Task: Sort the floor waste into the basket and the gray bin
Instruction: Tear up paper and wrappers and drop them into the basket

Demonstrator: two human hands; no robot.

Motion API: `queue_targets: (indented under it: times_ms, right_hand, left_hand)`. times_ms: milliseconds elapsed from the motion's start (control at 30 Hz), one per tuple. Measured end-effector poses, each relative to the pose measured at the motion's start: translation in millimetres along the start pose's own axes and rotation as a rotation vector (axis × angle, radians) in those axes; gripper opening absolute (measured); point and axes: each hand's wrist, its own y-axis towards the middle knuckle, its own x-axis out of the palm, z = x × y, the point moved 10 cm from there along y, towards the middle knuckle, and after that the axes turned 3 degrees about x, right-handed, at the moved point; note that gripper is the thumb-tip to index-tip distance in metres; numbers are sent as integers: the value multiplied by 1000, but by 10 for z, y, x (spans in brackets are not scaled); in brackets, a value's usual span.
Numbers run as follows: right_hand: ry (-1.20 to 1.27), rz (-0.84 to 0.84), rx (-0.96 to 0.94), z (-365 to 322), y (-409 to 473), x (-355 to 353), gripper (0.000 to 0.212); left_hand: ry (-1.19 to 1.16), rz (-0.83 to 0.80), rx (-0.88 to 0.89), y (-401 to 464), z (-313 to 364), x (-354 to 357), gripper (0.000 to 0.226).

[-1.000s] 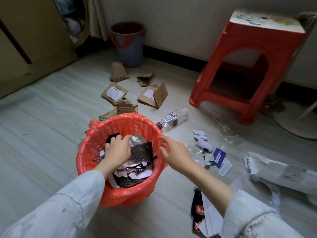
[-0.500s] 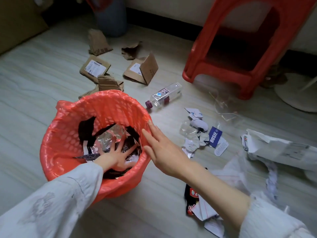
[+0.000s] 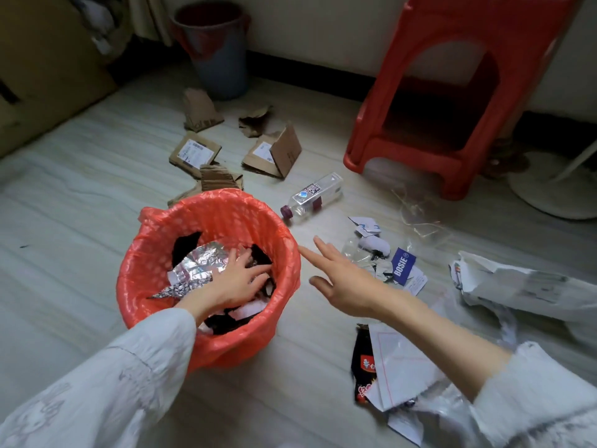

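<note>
Here both hands, left point(image 3: 235, 282) and right point(image 3: 345, 279), spread empty; the bottle point(image 3: 312, 195) lies cap toward the basket point(image 3: 155, 253).

The red stool point(image 3: 452, 92) is cut off by the top edge, its seat out of view. At upper left, the brown board point(image 3: 42, 59) runs past the frame. The left hand point(image 3: 232, 282) covers part of the waste inside the basket point(image 3: 155, 253) (fingertips buried among scraps). Label print on the cardboard pieces point(image 3: 195, 153) is too small to read.

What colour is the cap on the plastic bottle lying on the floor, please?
Dark maroon cap, seen in the head view.
</note>
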Motion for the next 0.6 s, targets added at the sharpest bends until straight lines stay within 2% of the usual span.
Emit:
queue_targets:
  times_ms: [67, 200, 267, 400, 600]
  right_hand:
    - [-9, 7, 39, 125, -192, -115, 57]
    - [40, 63, 157, 453, -604, -278, 53]
    - [63, 72, 215, 622, -785, -259, 52]
    - [82, 60, 301, 1025, -1046, -62, 52]
    - [98, -7, 428, 1714, -1164, 467, 52]
  left_hand:
    - [-10, 131, 59, -143, 169, -216, 41]
    - [-168, 575, 265, -613, 683, -797, 31]
    - [-182, 695, 336, -799, 954, -938, 30]
    - [-109, 640, 533, -788, 1563, -648, 29]
    - [-13, 377, 607, -426, 1966, 357, 39]
